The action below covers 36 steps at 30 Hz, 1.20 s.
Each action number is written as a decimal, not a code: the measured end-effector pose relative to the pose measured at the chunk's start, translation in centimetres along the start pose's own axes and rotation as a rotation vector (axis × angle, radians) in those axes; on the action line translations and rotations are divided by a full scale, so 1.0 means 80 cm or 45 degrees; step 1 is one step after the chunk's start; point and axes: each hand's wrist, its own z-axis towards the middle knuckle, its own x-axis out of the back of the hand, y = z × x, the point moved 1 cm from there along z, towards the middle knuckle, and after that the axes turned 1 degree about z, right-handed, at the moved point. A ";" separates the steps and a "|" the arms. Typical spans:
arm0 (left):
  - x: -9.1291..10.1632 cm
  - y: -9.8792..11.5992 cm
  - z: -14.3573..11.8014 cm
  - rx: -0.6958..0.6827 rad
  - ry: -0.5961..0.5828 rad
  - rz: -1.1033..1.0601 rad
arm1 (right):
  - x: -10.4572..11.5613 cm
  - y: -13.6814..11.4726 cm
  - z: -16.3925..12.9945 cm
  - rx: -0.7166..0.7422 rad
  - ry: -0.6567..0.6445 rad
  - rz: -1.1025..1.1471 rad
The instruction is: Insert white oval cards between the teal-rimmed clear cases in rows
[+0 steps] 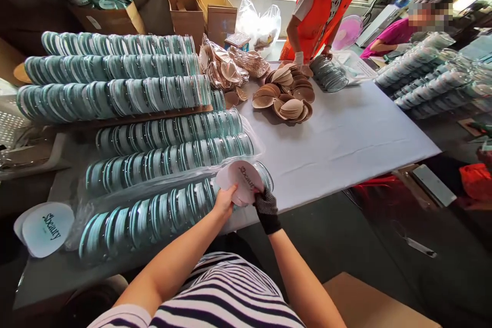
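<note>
White-covered counter (346, 143) stretches ahead of my hands, co-workers at far end beyond brown pad pile (286, 97). My left hand (225, 200), bare, pinches near edge of pale printed card (242, 182); my right hand (265, 205), in dark glove, grips card's right edge. Card sits at end of nearest teal disc row (154, 215), just left of both hands, in clear sleeve. Risk, my judgement: card bends under two-sided pinch, or nudged row end rolls and discs spill off counter's near edge.
</note>
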 end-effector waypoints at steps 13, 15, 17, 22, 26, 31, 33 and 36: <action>-0.005 0.046 0.041 -0.065 0.123 -0.170 | -0.001 0.063 -0.084 0.175 -0.460 -0.757; -0.006 0.045 0.042 -0.078 0.103 -0.159 | -0.009 0.038 -0.072 0.201 -0.523 -0.833; -0.006 0.045 0.044 -0.071 0.109 -0.149 | -0.004 0.025 -0.071 0.257 -0.565 -0.858; -0.003 0.046 0.044 -0.039 0.105 -0.132 | 0.013 0.032 -0.080 0.235 -0.502 -0.820; -0.002 0.047 0.041 -0.017 0.082 -0.126 | -0.019 0.026 -0.045 0.143 -0.545 -0.870; -0.003 0.047 0.041 -0.012 0.103 -0.133 | -0.043 0.015 -0.019 -0.029 -0.536 -0.957; -0.002 0.047 0.041 -0.008 0.103 -0.136 | -0.044 0.014 -0.022 -0.014 -0.530 -0.905; 0.000 0.047 0.042 -0.005 0.069 -0.130 | -0.053 0.010 -0.021 0.021 -0.491 -0.787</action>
